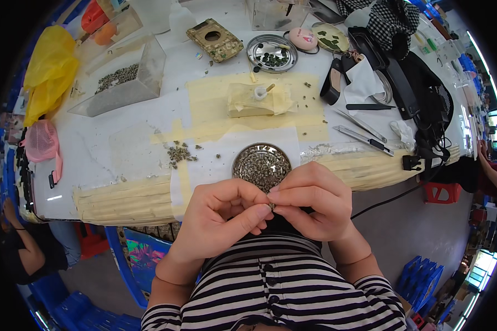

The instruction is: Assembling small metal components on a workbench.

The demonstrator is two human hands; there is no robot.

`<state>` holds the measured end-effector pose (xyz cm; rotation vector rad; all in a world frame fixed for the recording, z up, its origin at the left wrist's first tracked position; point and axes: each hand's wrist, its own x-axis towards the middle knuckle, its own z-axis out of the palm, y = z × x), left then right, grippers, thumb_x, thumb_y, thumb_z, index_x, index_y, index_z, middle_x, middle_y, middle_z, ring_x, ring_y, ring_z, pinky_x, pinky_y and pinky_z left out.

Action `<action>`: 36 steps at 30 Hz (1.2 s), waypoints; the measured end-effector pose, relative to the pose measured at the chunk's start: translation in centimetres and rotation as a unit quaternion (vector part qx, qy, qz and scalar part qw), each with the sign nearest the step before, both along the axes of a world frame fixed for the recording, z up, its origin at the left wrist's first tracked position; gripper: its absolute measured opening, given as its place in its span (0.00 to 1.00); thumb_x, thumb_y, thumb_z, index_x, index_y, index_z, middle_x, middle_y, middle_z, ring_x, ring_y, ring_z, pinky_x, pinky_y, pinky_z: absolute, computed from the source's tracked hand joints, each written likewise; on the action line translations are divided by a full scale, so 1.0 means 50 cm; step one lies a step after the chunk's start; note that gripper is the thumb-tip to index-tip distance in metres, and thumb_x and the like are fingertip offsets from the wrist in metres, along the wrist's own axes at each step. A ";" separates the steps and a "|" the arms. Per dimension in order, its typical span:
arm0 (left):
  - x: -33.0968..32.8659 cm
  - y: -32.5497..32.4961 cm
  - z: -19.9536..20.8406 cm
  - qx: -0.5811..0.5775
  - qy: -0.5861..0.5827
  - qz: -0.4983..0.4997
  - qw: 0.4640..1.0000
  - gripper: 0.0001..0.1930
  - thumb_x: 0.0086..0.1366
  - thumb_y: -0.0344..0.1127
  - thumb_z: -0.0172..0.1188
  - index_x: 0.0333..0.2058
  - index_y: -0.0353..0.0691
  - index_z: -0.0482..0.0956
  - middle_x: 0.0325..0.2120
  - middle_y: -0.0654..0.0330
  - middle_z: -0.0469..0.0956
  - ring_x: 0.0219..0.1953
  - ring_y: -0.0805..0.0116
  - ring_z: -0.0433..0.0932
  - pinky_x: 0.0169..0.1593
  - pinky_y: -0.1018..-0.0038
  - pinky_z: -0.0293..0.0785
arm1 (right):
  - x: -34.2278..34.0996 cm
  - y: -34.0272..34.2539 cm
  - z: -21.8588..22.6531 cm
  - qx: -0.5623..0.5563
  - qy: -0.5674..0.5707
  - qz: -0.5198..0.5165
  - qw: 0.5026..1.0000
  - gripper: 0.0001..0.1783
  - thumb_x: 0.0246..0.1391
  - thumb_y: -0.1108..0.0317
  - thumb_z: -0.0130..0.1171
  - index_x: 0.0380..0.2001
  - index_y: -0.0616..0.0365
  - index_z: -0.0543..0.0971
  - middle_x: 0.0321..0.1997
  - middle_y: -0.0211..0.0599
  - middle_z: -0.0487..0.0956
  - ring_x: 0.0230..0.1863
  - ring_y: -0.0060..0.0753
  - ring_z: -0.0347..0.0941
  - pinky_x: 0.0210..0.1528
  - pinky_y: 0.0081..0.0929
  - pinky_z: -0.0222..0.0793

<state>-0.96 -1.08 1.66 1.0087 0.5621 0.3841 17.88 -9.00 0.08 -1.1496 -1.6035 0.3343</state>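
My left hand and my right hand meet fingertip to fingertip just in front of the table edge. Both are closed in a pinch on one tiny metal part, mostly hidden by the fingers, so its exact kind does not show. Right behind the hands stands a round shiny metal dish full of small metal parts; the hands cover its near rim. A loose pile of similar parts lies on the table to the left of the dish.
Beyond the dish, a taped block bears a small white cup. A clear bin with more parts stands at left. A plate holds dark bits. Tweezers and a craft knife lie at right.
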 end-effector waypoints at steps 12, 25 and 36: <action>0.005 -0.001 -0.001 0.009 -0.011 0.009 1.000 0.04 0.66 0.24 0.59 0.38 0.30 0.78 0.31 0.61 0.80 0.32 0.78 0.79 0.36 0.83 0.78 | 0.002 0.003 -0.002 0.009 0.009 -0.005 1.000 0.12 0.40 0.77 0.72 0.32 0.60 0.84 0.30 0.35 0.81 0.29 0.32 0.77 0.30 0.24 0.72; 0.009 -0.003 -0.005 0.038 -0.028 0.020 0.999 0.03 0.67 0.24 0.58 0.37 0.30 0.78 0.31 0.61 0.79 0.32 0.79 0.78 0.36 0.83 0.78 | 0.006 0.004 -0.002 0.001 -0.003 -0.005 1.000 0.12 0.40 0.75 0.73 0.32 0.60 0.83 0.31 0.35 0.81 0.30 0.33 0.77 0.32 0.25 0.73; 0.010 -0.004 -0.010 0.043 -0.035 0.024 0.998 0.03 0.67 0.25 0.58 0.37 0.31 0.77 0.31 0.62 0.79 0.32 0.79 0.78 0.36 0.83 0.77 | 0.004 0.007 -0.003 -0.003 -0.001 -0.005 1.000 0.12 0.40 0.74 0.73 0.32 0.59 0.83 0.31 0.34 0.81 0.31 0.33 0.78 0.32 0.25 0.73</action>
